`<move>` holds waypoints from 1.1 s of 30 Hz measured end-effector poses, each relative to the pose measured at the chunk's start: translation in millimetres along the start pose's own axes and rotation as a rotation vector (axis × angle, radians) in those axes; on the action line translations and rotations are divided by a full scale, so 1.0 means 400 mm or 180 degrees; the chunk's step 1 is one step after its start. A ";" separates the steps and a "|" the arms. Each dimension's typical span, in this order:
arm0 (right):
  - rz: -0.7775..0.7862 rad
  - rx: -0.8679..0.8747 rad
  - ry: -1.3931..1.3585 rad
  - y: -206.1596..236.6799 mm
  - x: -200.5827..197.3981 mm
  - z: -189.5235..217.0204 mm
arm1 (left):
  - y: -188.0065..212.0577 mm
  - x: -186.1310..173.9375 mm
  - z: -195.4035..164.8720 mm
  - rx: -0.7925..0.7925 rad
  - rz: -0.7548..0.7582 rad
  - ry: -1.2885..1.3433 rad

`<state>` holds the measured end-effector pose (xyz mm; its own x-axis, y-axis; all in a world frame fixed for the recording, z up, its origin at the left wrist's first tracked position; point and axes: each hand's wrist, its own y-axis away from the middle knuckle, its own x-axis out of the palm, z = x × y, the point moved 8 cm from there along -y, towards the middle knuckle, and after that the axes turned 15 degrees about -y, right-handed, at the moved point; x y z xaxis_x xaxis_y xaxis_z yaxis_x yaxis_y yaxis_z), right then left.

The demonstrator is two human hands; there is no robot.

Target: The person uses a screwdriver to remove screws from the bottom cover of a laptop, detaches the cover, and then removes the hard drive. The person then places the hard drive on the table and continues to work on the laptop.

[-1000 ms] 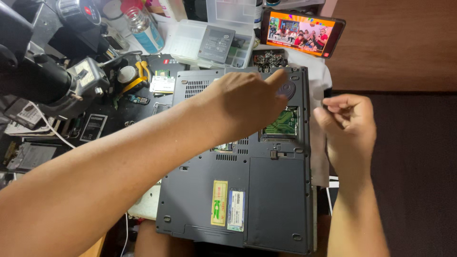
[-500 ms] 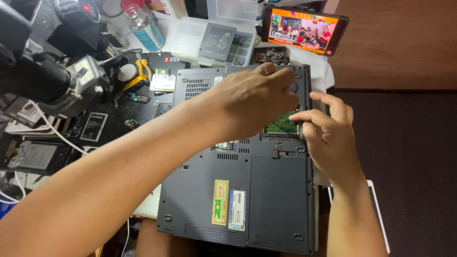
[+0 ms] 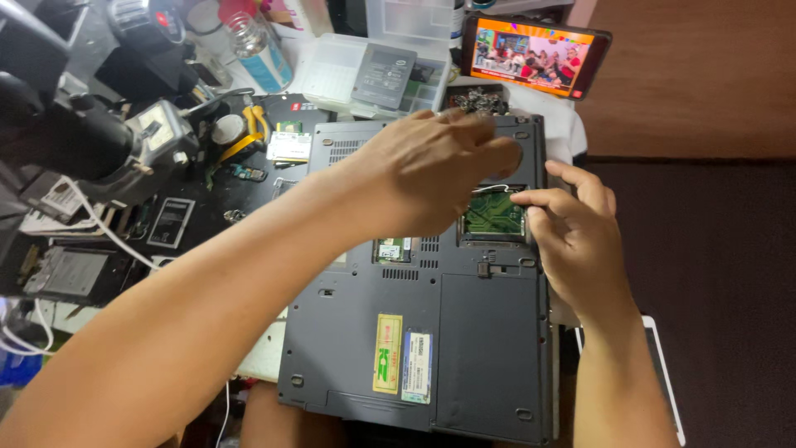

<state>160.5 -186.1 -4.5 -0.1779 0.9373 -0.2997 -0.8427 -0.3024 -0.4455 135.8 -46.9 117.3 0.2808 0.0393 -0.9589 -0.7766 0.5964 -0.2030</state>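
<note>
A: We start at our left hand (image 3: 431,170). It reaches across the upturned grey laptop (image 3: 414,332), palm down, fingers loosely curved over the top edge of the open bay. We cannot tell if it pinches anything; the fingertips are turned away from us.

B: Our right hand (image 3: 576,241) comes in from the right, thumb and forefinger drawn together at the right edge of the green circuit board (image 3: 493,214) in that bay. Looks like a pinch at the board's edge, other fingers spread off behind.

A: The board sits in the open compartment in the upper right of the laptop's underside, between our two hands. A smaller open slot (image 3: 392,249) shows just left of it, under our left wrist.

B: Laptop lies bottom up on the tabletop (image 3: 249,178), two stickers (image 3: 402,361) near its lower middle.

A: Outward now. A pile of small dark screws (image 3: 479,102) just past the laptop's top edge, on a white cloth (image 3: 564,124).

B: A phone (image 3: 535,54) with a lit screen leans behind that. A clear plastic organiser box (image 3: 365,70) to its left.

A: Left of the laptop: yellow-handled pliers (image 3: 245,137), a small green card (image 3: 289,145), a clear bottle (image 3: 253,46). Far left, a hard drive (image 3: 70,274) and a white cable (image 3: 99,228).
</note>
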 end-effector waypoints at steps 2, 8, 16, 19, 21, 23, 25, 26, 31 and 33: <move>0.0025 0.0139 0.0022 0.002 -0.003 -0.008 | -0.006 0.000 -0.004 0.0017 0.0058 -0.0002; -0.0014 0.0103 -0.0006 0.002 -0.006 -0.004 | 0.000 -0.011 -0.005 0.0054 -0.0064 -0.0093; -0.0327 -0.0269 -0.0036 0.012 -0.011 0.049 | -0.002 -0.020 -0.008 0.0179 -0.0455 -0.0116; -0.0225 -0.0347 -0.0022 0.012 0.009 0.062 | 0.001 0.067 0.032 -0.0446 0.0815 -0.0271; -0.0164 -0.0397 0.0080 0.005 0.027 0.064 | 0.004 -0.012 0.003 0.0074 -0.0528 -0.0274; -0.0100 -0.0509 0.0030 0.004 0.040 0.064 | 0.011 -0.020 0.003 0.0151 -0.0719 -0.0196; -0.0053 -0.0473 0.0310 -0.001 0.038 0.047 | 0.007 0.043 0.034 -0.0229 0.0230 -0.0053; -0.0040 -0.0396 0.0605 -0.006 0.026 0.032 | 0.009 0.046 0.036 -0.0262 0.0266 -0.0049; -0.0868 -0.0055 -0.0845 -0.005 -0.116 -0.045 | 0.023 -0.030 0.002 0.0210 -0.0903 -0.0180; -0.1356 0.0308 -0.1564 0.001 -0.147 -0.090 | 0.014 0.027 0.031 -0.0300 0.0045 -0.0108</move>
<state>188.9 -247.6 -17.4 -0.0106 0.9485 0.3165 -0.9285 0.1081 -0.3553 141.6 -33.2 108.2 0.2873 0.0752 -0.9549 -0.8297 0.5176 -0.2088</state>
